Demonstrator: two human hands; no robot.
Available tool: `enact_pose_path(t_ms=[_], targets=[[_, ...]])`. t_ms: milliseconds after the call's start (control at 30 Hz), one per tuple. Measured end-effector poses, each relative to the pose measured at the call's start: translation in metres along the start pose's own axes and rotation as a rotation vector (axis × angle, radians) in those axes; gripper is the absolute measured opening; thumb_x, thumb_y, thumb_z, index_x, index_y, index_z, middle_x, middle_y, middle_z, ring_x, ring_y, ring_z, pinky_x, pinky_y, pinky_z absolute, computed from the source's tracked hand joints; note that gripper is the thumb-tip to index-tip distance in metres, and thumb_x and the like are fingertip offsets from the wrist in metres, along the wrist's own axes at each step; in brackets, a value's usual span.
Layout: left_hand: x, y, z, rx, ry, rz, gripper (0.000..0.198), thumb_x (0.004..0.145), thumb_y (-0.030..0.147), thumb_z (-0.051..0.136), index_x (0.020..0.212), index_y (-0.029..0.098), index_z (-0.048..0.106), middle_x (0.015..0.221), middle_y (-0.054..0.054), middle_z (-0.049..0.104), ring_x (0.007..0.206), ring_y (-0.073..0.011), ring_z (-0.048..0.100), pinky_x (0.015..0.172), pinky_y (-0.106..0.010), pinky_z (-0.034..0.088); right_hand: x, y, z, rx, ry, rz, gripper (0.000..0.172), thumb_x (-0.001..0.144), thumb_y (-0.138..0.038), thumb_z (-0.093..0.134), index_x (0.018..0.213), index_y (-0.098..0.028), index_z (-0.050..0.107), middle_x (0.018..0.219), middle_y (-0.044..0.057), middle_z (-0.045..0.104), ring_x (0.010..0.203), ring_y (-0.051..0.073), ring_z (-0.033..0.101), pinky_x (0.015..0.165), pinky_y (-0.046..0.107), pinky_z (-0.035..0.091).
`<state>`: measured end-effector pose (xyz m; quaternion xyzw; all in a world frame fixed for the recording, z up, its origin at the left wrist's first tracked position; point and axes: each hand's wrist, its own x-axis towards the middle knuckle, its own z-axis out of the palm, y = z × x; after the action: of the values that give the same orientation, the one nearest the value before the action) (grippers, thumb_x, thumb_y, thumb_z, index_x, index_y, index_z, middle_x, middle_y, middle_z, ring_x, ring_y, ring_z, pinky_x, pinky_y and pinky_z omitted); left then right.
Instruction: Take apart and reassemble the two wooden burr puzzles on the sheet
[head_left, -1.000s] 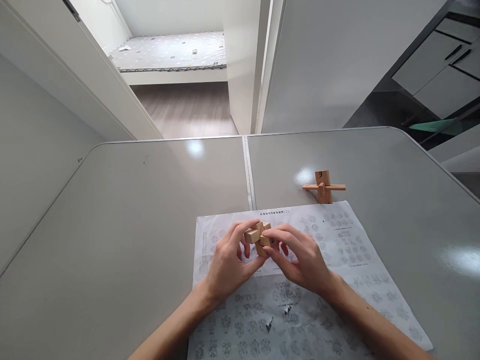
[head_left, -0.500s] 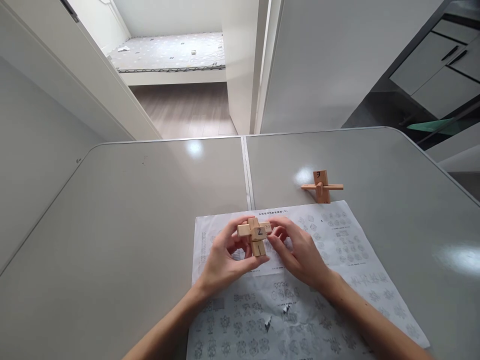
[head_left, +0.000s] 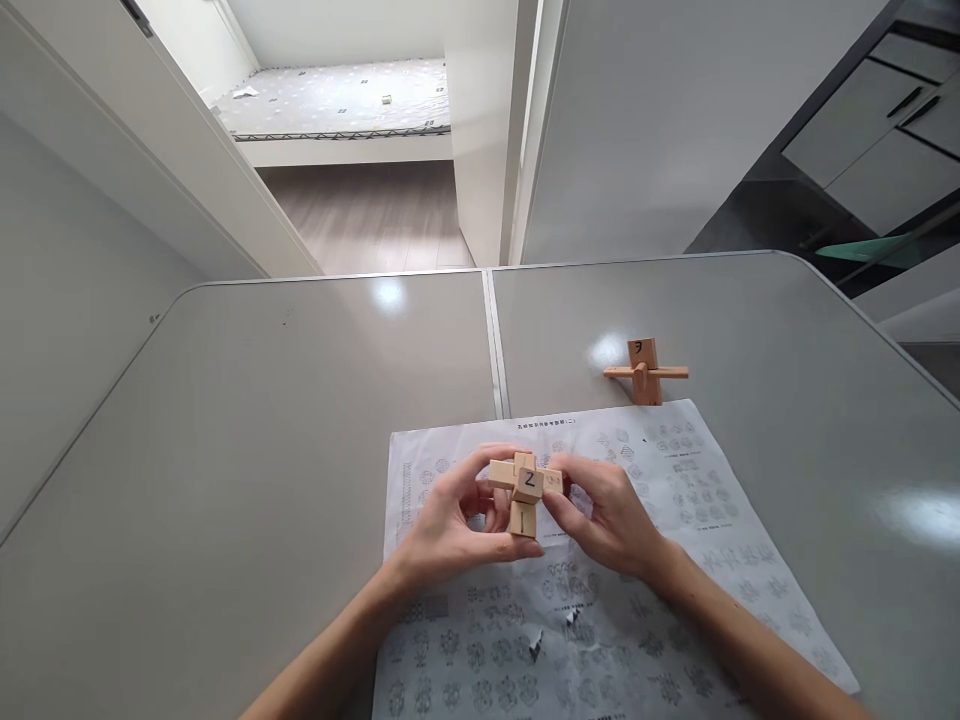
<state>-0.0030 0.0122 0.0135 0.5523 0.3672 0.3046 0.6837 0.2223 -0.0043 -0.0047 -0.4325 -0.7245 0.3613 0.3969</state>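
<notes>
A small wooden interlocking puzzle [head_left: 524, 490] of pale blocks, marked "2" and "1" in black, is held above a printed sheet. My left hand [head_left: 450, 525] grips its left side with fingers curled round the blocks. My right hand [head_left: 611, 515] pinches its right side. Both hands hover over the upper middle of the sheet of printed diagrams [head_left: 675, 520], which lies flat on the table.
A second wooden cross-shaped puzzle [head_left: 645, 371] marked with a number stands on the grey table [head_left: 262, 430] just beyond the sheet's far edge. A seam [head_left: 493, 345] splits the tabletop down the middle. Beyond the table are white walls and a doorway to a room.
The puzzle has been turned in my hands so the faces marked "2" and "1" show, and it has shifted slightly right and lower. The other puzzle stayed put.
</notes>
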Motion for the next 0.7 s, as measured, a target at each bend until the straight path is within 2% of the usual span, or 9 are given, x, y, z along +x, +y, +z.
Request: enact_pose_path(t_ms=[100, 367, 600, 700], targets=[[0.001, 0.0013, -0.0008, -0.046, -0.041, -0.012, 0.071, 0.074, 0.041, 0.096, 0.138, 0.029, 0.067, 0.094, -0.003, 0.065, 0.063, -0.0105, 0.049, 0.056, -0.025, 0.046, 0.0006, -0.0017, 0.0, 0.011, -0.009, -0.016, 0.033, 0.105, -0.029, 0.055, 0.075, -0.024, 0.042, 0.061, -0.006, 0.047, 0.051, 0.012, 0.042, 0.05, 0.024, 0.038], [-0.0004, 0.0018, 0.0002, -0.057, -0.048, -0.027, 0.071, 0.076, 0.035, 0.094, 0.141, 0.028, 0.067, 0.078, 0.002, 0.059, 0.061, -0.0103, 0.042, 0.053, -0.024, 0.038, -0.0012, -0.0038, 0.0023, 0.096, -0.043, 0.036, 0.035, 0.107, -0.029, 0.052, 0.074, -0.024, 0.04, 0.061, -0.006, 0.044, 0.052, 0.011, 0.037, 0.051, 0.025, 0.033], [-0.0022, 0.0017, 0.0026, -0.043, -0.001, 0.006, 0.07, 0.074, 0.027, 0.095, 0.138, 0.028, 0.069, 0.103, -0.006, 0.073, 0.072, -0.013, 0.058, 0.059, -0.023, 0.047, -0.0001, -0.0058, 0.0038, 0.19, -0.08, 0.108, 0.037, 0.107, -0.035, 0.05, 0.074, -0.023, 0.042, 0.063, -0.005, 0.043, 0.055, 0.012, 0.037, 0.053, 0.026, 0.032], [-0.0019, 0.0017, 0.0023, -0.029, 0.0, 0.03, 0.072, 0.073, 0.023, 0.097, 0.138, 0.028, 0.068, 0.123, -0.009, 0.074, 0.069, -0.0088, 0.056, 0.058, -0.019, 0.046, -0.0005, -0.0086, 0.007, 0.294, -0.103, 0.189, 0.042, 0.109, -0.038, 0.046, 0.07, -0.024, 0.041, 0.057, -0.005, 0.043, 0.049, 0.011, 0.036, 0.05, 0.026, 0.031]])
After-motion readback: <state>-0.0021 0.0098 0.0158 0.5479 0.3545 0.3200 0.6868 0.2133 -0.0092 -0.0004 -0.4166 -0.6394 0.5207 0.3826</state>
